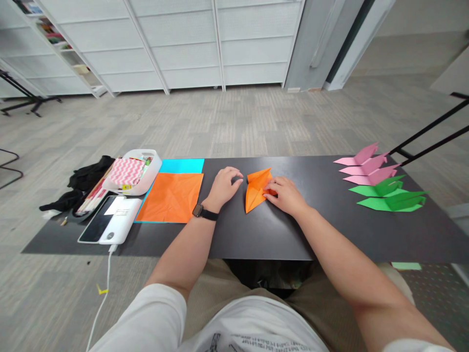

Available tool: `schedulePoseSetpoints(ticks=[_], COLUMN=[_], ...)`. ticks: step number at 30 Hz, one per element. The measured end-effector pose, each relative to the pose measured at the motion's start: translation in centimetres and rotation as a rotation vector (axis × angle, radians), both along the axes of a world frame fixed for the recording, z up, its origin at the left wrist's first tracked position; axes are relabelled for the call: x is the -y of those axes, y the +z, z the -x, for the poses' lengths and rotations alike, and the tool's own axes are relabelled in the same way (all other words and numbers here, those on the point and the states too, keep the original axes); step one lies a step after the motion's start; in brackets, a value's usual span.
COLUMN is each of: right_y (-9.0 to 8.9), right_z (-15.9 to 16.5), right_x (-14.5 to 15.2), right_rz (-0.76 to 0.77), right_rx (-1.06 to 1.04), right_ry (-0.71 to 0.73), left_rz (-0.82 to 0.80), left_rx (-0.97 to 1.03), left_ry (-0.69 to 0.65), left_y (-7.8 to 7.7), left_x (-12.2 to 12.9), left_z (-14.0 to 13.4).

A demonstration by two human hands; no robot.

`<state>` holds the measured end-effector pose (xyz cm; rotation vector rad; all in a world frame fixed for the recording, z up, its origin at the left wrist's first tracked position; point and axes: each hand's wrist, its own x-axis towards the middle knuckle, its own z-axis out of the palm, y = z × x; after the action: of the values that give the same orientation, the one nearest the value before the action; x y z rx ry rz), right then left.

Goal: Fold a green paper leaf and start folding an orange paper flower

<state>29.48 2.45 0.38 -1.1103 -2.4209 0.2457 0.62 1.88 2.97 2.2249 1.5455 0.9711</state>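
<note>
A partly folded piece of orange paper (255,191) rests on the dark table in front of me, with a pointed lower corner and raised flaps. My right hand (284,194) pinches its right edge between thumb and fingers. Just left of the paper is my left hand (226,186), its thumb and curved fingers apart and nothing between them; a watch (198,210) is on that wrist. Flat orange sheets (170,198) lie farther left, over blue paper (183,166). At the right stand three pink folded paper figures (366,166) and two green ones (392,200), lined up in a row.
On the table's (264,242) left end are a white basket (152,168) holding a pink zigzag-patterned item, a phone (95,222), a white power bank (122,220) with a cable, pencils (93,198) and black cloth (90,173). Black metal legs (432,129) stand beyond the right end.
</note>
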Motion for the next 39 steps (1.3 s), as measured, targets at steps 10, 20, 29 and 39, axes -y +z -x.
schedulePoseSetpoints(ticks=[10,20,29,39], right_y=[-0.4,-1.3,-1.3,-0.1], right_z=[-0.1,-0.4,-0.5,0.2], right_x=[-0.5,-0.9,-1.1,-0.2], right_rz=[-0.008,0.008,0.048,0.058], right_rx=[0.006,-0.033,-0.034,0.006], right_ry=[0.074,0.056,0.086,0.009], left_rz=[0.088,0.069,0.042,0.089], left_rx=[-0.138,-0.288,-0.296,-0.315], left_ry=[-0.062,-0.122,-0.178,-0.216], left_y=[0.5,-0.2,-1.1,-0.7], left_x=[0.5,0.7,0.6,1.0], left_z=[-1.1,-1.4,-1.6,-1.8])
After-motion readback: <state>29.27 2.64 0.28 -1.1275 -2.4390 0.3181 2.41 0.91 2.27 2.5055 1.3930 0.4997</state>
